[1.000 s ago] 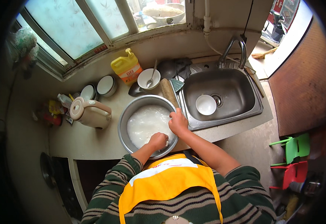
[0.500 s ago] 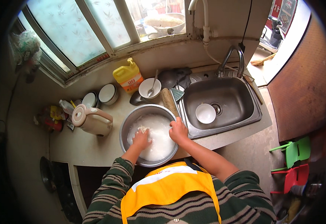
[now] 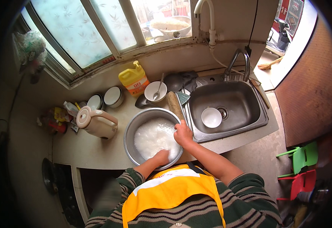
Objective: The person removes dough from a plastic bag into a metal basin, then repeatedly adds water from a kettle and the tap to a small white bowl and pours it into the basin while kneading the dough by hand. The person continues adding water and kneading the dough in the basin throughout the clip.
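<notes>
A round metal basin (image 3: 129, 146) stands on the counter in front of me, holding cloudy white water (image 3: 150, 136) with pale matter in it, maybe rice. My left hand (image 3: 162, 155) dips into the water by the basin's near edge, its fingers hidden under the white surface. At the basin's right side, my right hand (image 3: 183, 133) is closed over the rim. Just beyond that hand lies a brown, rough cylindrical thing (image 3: 174, 104), beside the sink's edge.
To the right is a steel sink (image 3: 236, 100) with a white bowl (image 3: 211, 117) inside and a curved faucet (image 3: 237, 62). A beige kettle (image 3: 97, 123) stands left. Behind are a yellow jug (image 3: 135, 79), a bowl with a spoon (image 3: 155, 92), a dark ladle (image 3: 142, 101) and stacked bowls (image 3: 113, 97).
My left hand has moved from the basin's left-middle toward its near right edge, and its fingers have gone under the water. The right hand keeps its place on the rim.
</notes>
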Action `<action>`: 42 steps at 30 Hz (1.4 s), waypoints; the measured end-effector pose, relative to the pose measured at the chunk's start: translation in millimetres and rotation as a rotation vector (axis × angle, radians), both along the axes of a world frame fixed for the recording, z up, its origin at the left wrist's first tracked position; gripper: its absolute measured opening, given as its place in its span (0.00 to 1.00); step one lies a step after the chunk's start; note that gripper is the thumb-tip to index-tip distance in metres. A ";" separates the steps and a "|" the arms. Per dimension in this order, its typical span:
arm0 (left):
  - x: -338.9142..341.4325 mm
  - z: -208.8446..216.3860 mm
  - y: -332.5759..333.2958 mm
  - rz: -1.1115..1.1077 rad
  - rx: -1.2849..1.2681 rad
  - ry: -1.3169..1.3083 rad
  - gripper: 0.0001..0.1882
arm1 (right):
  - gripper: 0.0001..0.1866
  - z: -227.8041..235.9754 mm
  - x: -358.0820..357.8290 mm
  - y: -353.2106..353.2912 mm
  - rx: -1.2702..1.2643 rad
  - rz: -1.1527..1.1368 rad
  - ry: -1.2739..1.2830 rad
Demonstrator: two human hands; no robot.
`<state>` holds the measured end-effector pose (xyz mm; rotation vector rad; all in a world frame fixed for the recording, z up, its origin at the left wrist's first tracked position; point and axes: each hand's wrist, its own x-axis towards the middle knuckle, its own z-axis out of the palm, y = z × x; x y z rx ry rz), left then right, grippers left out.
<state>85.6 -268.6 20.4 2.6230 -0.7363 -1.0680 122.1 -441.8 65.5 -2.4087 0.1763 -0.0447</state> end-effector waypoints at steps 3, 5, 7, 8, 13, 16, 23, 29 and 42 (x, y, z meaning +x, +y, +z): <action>2.0 7.6 -2.6 0.036 -0.054 -0.021 0.16 | 0.06 1.0 -1.1 -1.0 0.000 0.001 0.007; 5.7 14.0 -3.1 0.082 -0.082 -0.075 0.14 | 0.06 1.3 -1.9 -1.2 0.004 -0.001 0.010; 14.8 19.1 -2.2 0.117 -0.073 -0.144 0.13 | 0.06 0.6 -2.4 -0.7 0.000 -0.005 0.013; 20.3 20.9 -0.7 0.150 -0.080 -0.172 0.13 | 0.06 -0.2 -2.6 -0.5 -0.002 -0.007 0.015; 53.2 25.7 18.6 0.296 -0.134 -0.341 0.09 | 0.06 -6.6 -1.8 1.1 -0.007 -0.033 -0.041; 74.5 27.3 31.9 0.393 -0.078 -0.393 0.09 | 0.06 -8.8 -1.7 2.0 -0.012 -0.047 -0.063; 77.1 24.6 26.1 0.411 0.145 -0.310 0.34 | 0.06 -7.3 -2.6 1.6 -0.016 -0.043 -0.065; 46.8 6.7 2.1 0.186 0.021 -0.193 0.41 | 0.06 -7.8 -3.2 1.8 -0.018 -0.049 -0.068; 4.1 2.2 -4.6 -0.030 -0.196 -0.083 0.09 | 0.06 -2.8 -3.3 1.2 -0.009 -0.020 -0.025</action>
